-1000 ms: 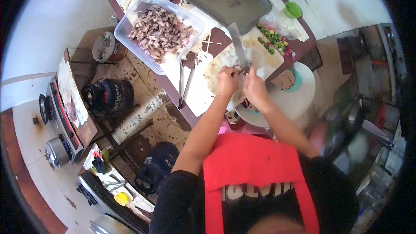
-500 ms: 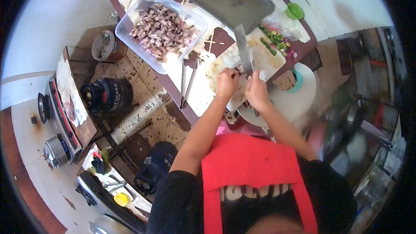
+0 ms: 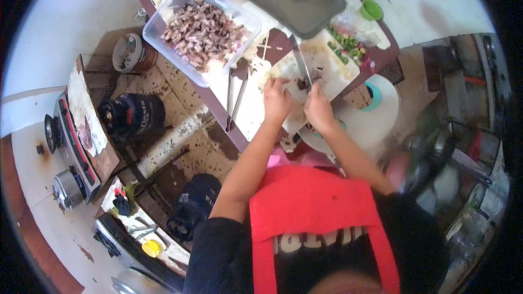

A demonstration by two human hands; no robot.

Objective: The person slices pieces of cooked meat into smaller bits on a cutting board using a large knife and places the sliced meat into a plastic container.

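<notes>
A knife (image 3: pixel 302 62) is held in my right hand (image 3: pixel 318 110), its blade pointing away from me and now seen nearly edge-on. Under it, small dark pieces of meat (image 3: pixel 302 83) lie on the white cutting board (image 3: pixel 283 69). To the left of the meat is my left hand (image 3: pixel 278 102), its fingers apart and slightly bent, with nothing visible in them. Chopped green and red peppers (image 3: pixel 348 46) sit on the board's far right part, beside some pinkish chopped pieces.
A clear plastic container (image 3: pixel 202 79) of chopped meat stands at the far left of the table. Metal tongs (image 3: pixel 235 100) lie nearby. Behind the board are a grey tray (image 3: pixel 305 11) with larger browned meat and a green cup (image 3: pixel 371 10). A white round stool-like surface (image 3: pixel 376 125) stands below right.
My left hand has drawn back left from the meat and its fingers have spread. The knife has turned more edge-on and its tip has shifted slightly left. Small meat pieces now show on the board.
</notes>
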